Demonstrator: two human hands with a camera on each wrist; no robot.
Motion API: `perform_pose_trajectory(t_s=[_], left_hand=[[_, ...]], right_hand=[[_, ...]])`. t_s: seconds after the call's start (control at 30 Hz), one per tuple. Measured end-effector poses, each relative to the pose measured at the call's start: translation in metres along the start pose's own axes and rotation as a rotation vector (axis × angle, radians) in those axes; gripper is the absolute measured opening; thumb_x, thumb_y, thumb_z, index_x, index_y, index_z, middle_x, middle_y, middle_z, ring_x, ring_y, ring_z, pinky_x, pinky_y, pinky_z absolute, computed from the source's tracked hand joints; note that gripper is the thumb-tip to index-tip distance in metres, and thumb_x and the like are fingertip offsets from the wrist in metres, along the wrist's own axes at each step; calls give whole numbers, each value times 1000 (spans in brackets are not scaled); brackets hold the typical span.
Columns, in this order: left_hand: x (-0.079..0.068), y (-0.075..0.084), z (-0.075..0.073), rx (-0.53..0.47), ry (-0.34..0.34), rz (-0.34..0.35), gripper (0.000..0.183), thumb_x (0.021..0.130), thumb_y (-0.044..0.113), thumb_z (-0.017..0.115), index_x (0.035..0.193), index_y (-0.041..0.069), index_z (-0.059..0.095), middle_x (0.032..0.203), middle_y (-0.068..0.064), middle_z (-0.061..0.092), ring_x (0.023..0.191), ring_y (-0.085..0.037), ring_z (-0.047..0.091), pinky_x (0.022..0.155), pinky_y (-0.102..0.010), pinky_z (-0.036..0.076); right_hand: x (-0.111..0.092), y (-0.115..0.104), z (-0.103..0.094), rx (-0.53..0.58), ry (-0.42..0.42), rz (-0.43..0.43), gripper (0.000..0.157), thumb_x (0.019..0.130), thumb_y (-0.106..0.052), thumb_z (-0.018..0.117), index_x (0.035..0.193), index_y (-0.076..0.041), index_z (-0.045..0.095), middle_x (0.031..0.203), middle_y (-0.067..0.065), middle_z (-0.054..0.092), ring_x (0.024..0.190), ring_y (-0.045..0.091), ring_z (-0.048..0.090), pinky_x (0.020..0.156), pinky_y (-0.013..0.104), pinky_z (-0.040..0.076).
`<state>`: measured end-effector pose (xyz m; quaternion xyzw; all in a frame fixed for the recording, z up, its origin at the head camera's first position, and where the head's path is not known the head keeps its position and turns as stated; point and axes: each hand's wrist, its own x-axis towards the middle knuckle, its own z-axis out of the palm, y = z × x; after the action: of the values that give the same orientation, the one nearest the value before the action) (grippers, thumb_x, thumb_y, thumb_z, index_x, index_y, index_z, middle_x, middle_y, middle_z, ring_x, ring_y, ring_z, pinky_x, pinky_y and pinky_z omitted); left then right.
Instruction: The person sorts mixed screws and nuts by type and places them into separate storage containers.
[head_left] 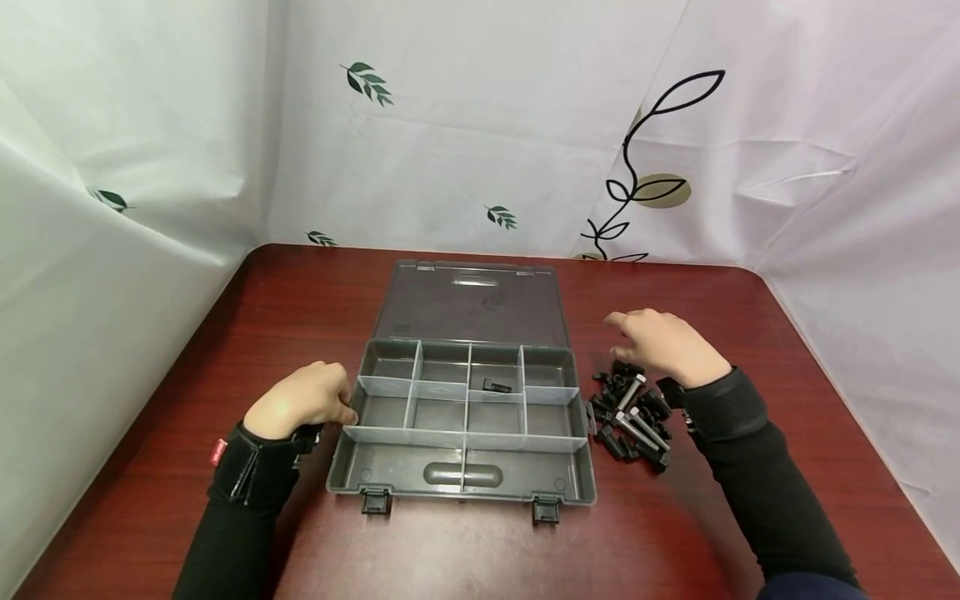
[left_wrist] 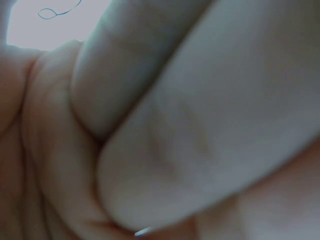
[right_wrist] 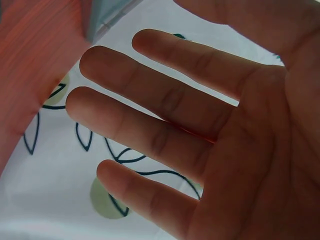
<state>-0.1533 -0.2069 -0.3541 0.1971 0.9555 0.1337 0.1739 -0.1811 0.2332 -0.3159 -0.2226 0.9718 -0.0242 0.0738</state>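
Observation:
A grey plastic compartment box [head_left: 435, 437] lies on the table with its lid folded back flat behind it. My left hand [head_left: 303, 400] is at the box's left wall, thumb and forefinger pinching the rim; the left wrist view shows its other fingers curled in to the palm. One black bolt [head_left: 497, 386] lies in the back row, third compartment from the left. To the right of the box is a pile of black and silver bolts [head_left: 630, 421]. Over the back of that pile hovers my right hand [head_left: 667, 343], its fingers [right_wrist: 140, 125] spread and nothing in them.
The reddish-brown wooden table [head_left: 315, 300] has a white leaf-patterned cloth [head_left: 450, 150] rising behind it and on both sides. Two black latches [head_left: 546, 510] stick out from the box's front edge. The grey lid [head_left: 472, 304] reaches toward the back of the table.

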Motion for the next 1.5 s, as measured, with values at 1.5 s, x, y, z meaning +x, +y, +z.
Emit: perform_pose_trajectory(t_s=[1.5], left_hand=[[-4, 0, 0, 6, 25, 3, 35, 67, 18, 72, 48, 17, 42, 50, 9, 31, 49, -11, 34, 49, -26, 28]], right_hand=[[8, 42, 40, 193, -289, 109, 44, 84, -9, 60, 126, 2, 51, 94, 18, 60, 71, 19, 52, 58, 32, 39]])
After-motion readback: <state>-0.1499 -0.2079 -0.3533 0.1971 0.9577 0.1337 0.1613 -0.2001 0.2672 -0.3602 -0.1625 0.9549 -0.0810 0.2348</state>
